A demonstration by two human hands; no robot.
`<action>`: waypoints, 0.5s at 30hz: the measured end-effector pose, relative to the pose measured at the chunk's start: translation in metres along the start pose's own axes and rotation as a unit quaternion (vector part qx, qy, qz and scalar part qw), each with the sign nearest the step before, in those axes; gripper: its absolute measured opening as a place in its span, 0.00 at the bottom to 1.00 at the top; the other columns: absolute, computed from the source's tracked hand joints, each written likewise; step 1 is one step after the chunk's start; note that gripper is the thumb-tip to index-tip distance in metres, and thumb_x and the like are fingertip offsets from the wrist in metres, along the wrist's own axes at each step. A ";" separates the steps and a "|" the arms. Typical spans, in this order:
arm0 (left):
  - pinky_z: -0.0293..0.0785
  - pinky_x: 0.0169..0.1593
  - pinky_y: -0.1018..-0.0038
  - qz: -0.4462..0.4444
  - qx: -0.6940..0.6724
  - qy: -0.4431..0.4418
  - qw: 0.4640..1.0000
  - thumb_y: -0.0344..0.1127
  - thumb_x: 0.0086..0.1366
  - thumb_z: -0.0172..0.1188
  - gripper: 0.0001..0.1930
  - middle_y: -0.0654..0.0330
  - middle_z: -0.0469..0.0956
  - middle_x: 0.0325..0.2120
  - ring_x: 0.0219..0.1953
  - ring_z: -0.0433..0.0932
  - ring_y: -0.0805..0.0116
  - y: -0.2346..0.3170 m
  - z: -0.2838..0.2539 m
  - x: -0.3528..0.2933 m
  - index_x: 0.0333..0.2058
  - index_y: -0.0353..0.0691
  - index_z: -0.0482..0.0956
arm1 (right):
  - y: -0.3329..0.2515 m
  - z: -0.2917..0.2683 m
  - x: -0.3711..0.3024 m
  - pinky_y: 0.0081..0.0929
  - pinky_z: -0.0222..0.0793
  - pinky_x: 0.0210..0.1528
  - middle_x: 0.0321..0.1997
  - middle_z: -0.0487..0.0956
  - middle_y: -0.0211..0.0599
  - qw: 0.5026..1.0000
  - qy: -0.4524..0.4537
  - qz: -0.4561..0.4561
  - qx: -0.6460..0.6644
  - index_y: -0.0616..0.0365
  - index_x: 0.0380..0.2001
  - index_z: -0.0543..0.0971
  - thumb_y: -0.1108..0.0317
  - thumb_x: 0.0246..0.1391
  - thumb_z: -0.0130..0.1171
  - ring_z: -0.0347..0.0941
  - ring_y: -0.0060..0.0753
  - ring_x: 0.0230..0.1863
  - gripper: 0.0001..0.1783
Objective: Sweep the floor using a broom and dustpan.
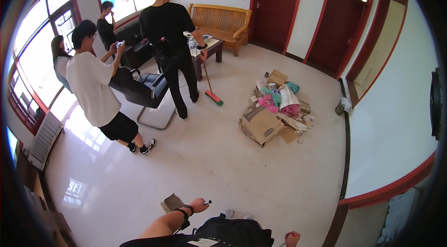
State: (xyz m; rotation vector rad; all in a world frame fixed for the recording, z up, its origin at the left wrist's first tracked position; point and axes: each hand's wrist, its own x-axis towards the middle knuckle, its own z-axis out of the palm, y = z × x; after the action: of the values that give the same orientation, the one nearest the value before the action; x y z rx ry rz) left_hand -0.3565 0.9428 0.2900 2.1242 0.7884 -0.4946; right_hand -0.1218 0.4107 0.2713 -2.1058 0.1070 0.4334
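1. To handle the rod (208,202) well, I would hold it steady and let the wrist, not the whole arm, guide it.
2. The left grip (198,205) is clenched around the rod, fingers wrapped with no visible gap; its dark tip pokes out on the grip's right, and its full length is hidden.
3. The right grip (292,238), well apart to the right, is curled closed, apparently on a thin stick (282,244) at its lower left; the picture's edge cuts this off.
4. Mind the cardboard (172,202) on the floor, just left of the left grip; a low swing could catch it.
5. The rubbish pile (279,102) lies well ahead, to the left grip's right, so reaching it likely means stepping forward.
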 end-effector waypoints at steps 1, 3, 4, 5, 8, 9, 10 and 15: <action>0.71 0.38 0.56 0.003 0.004 -0.002 1.000 0.46 0.56 0.49 0.19 0.41 0.76 0.25 0.32 0.75 0.42 -0.037 -0.017 -0.015 0.23 0.35 0.77 | -0.002 0.031 -0.021 0.25 0.65 0.15 0.15 0.73 0.41 0.998 -0.015 0.049 0.020 0.64 0.16 0.76 0.79 0.42 0.46 0.70 0.32 0.14 0.09; 0.71 0.38 0.56 -0.067 -0.032 0.018 0.997 0.47 0.55 0.50 0.19 0.41 0.76 0.25 0.32 0.75 0.42 -0.098 -0.049 -0.040 0.24 0.35 0.78 | -0.027 0.090 -0.036 0.27 0.68 0.18 0.17 0.75 0.42 0.993 -0.031 0.113 -0.029 0.63 0.19 0.77 0.78 0.41 0.48 0.71 0.33 0.16 0.07; 0.71 0.38 0.56 -0.060 -0.025 0.014 0.998 0.47 0.55 0.50 0.19 0.41 0.76 0.25 0.32 0.75 0.42 -0.123 -0.061 -0.049 0.24 0.35 0.78 | -0.046 0.111 -0.035 0.30 0.70 0.20 0.19 0.77 0.43 0.980 -0.047 0.175 -0.080 0.63 0.21 0.79 0.76 0.41 0.51 0.73 0.34 0.17 0.06; 0.71 0.38 0.55 -0.084 -0.028 0.037 0.995 0.48 0.54 0.50 0.19 0.40 0.76 0.25 0.32 0.75 0.42 -0.145 -0.067 -0.057 0.24 0.34 0.77 | -0.065 0.130 -0.032 0.29 0.69 0.17 0.16 0.75 0.43 0.976 -0.074 0.186 -0.090 0.64 0.20 0.79 0.75 0.41 0.51 0.71 0.33 0.14 0.07; 0.71 0.39 0.56 -0.133 -0.050 0.077 0.987 0.48 0.54 0.52 0.21 0.40 0.76 0.24 0.32 0.75 0.42 -0.146 -0.083 -0.063 0.23 0.32 0.77 | -0.102 0.145 -0.012 0.28 0.68 0.14 0.13 0.74 0.43 0.958 -0.134 0.229 -0.110 0.65 0.20 0.79 0.75 0.41 0.51 0.69 0.33 0.11 0.07; 0.72 0.39 0.57 -0.160 -0.074 0.104 0.979 0.49 0.53 0.53 0.22 0.40 0.76 0.23 0.32 0.76 0.43 -0.132 -0.084 -0.059 0.22 0.30 0.76 | -0.107 0.139 0.003 0.27 0.68 0.14 0.14 0.75 0.43 0.945 -0.171 0.250 -0.122 0.65 0.20 0.79 0.75 0.42 0.52 0.70 0.33 0.12 0.07; 0.72 0.37 0.57 -0.162 -0.076 0.130 0.975 0.49 0.53 0.54 0.23 0.40 0.76 0.24 0.32 0.76 0.42 -0.111 -0.083 -0.047 0.22 0.29 0.76 | -0.110 0.126 0.019 0.28 0.68 0.15 0.14 0.75 0.43 0.942 -0.172 0.262 -0.119 0.65 0.21 0.79 0.74 0.41 0.53 0.71 0.32 0.13 0.07; 0.71 0.36 0.55 -0.104 -0.066 0.164 0.979 0.49 0.53 0.54 0.22 0.40 0.74 0.20 0.29 0.75 0.41 0.028 -0.063 0.066 0.17 0.31 0.74 | -0.116 0.029 0.117 0.28 0.70 0.18 0.14 0.75 0.42 0.954 -0.082 0.264 -0.117 0.64 0.20 0.79 0.74 0.40 0.54 0.73 0.32 0.15 0.06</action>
State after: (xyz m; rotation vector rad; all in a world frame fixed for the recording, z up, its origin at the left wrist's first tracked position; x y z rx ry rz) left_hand -0.2841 1.0032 0.3050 2.0342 1.2052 -0.1919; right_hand 0.0083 0.5095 0.3093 -2.2490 0.5524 0.9785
